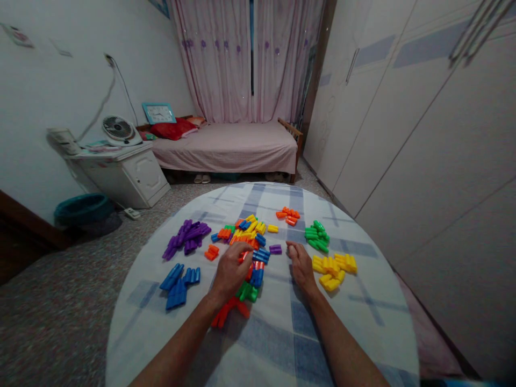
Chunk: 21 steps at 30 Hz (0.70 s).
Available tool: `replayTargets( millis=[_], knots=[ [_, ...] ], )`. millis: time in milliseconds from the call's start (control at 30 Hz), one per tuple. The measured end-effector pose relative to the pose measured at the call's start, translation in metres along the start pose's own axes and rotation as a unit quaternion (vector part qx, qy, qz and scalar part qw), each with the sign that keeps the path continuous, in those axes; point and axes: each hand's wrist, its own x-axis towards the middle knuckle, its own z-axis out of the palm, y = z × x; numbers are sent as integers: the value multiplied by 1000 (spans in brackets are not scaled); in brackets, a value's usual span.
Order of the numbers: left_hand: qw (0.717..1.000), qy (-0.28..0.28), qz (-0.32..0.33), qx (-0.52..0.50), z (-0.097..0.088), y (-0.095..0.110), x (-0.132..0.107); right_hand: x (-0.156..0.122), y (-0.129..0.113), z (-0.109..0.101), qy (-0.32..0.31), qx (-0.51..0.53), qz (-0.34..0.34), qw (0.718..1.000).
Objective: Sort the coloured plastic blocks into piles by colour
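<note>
My left hand (234, 270) is over the near left side of a mixed pile of plastic building blocks (250, 228), its fingers curled inward. An orange-red bit shows by its fingertips; whether they grip it is hard to see. Just right of the pile, my right hand (300, 263) rests low over the cloth, fingers bent together, with nothing visible in them. A purple block (275, 249) lies between the hands. Close to my left wrist are blue-and-orange blocks (257, 274), a green block (247, 292) and orange-red pieces (230, 313).
Sorted by colour round the table (258, 355) are purple blocks (187, 236), blue blocks (177, 287), orange blocks (288, 214), green blocks (317, 236) and yellow blocks (334, 270). Beyond stand a bed (229, 142), a cabinet (139, 177) with a fan, and a wardrobe (403, 134).
</note>
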Motion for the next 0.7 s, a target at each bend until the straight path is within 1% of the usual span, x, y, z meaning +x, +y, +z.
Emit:
replayTargets(
  millis=[33, 100, 167, 233, 267, 333, 400, 500, 567, 633, 700],
  knots=[
    [998, -20, 33, 41, 8, 6, 8, 0, -1, 0, 4, 15, 8, 1000],
    [985, -62, 85, 135, 29, 14, 23, 0, -2, -1, -2, 41, 15, 999],
    [958, -122, 110, 235, 51, 16, 36, 1, -1, -2, -12, 61, 21, 998],
    [926, -177, 105, 317, 69, 14, 46, 1, -1, -2, -17, 78, 35, 996],
    [915, -193, 96, 342, 76, 12, 49, 2, 0, -2, -17, 86, 42, 995],
    [906, -203, 82, 361, 86, 9, 53, 2, 2, -3, -18, 96, 52, 994],
    [907, -202, 80, 360, 90, 7, 54, 3, 3, -3, -23, 98, 51, 994],
    [909, -202, 86, 355, 90, 9, 56, 4, 5, -3, -32, 86, 52, 994],
    [921, -178, 99, 332, 81, 9, 57, 4, 6, -4, -34, 81, 58, 994],
    [943, -114, 114, 290, 61, 2, 59, 3, 5, -4, -33, 84, 65, 994],
    [959, -28, 108, 260, 31, -13, 63, 2, 3, -5, -33, 83, 66, 994]
  ],
)
